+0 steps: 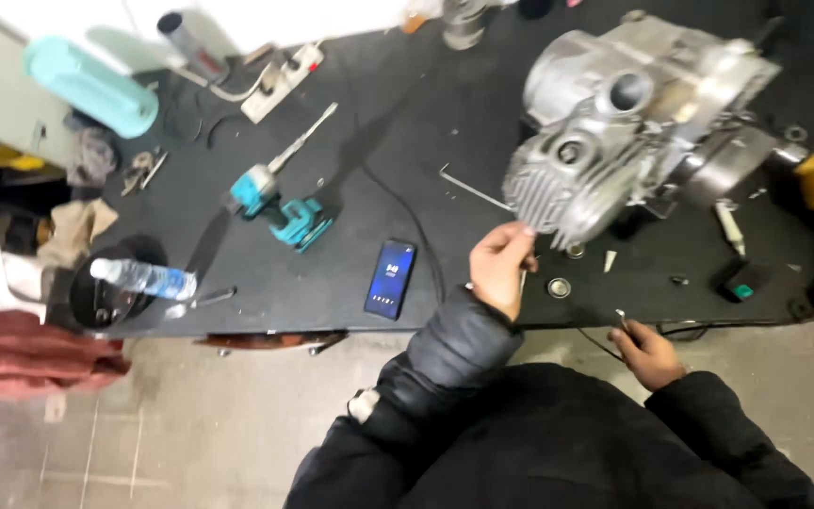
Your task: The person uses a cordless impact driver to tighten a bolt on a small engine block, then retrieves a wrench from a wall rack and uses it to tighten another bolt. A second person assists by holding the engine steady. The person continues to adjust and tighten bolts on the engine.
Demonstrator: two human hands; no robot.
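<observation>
Black padded sleeves fill the bottom of the view, and both hands come out of them over the edge of the black table [350, 292]. The right hand [647, 351] is low, near the table edge, with its fingers closed on a small thin metal piece [620, 316]; what this piece is cannot be told. The left hand [501, 267] is higher, fingers curled together, fingertips touching the finned end of the grey engine [614, 132] that lies on the table. A small washer [559, 287] lies just beside this hand. Further left lie a phone [390, 279], a teal power tool [280, 212] and a water bottle [143, 279].
</observation>
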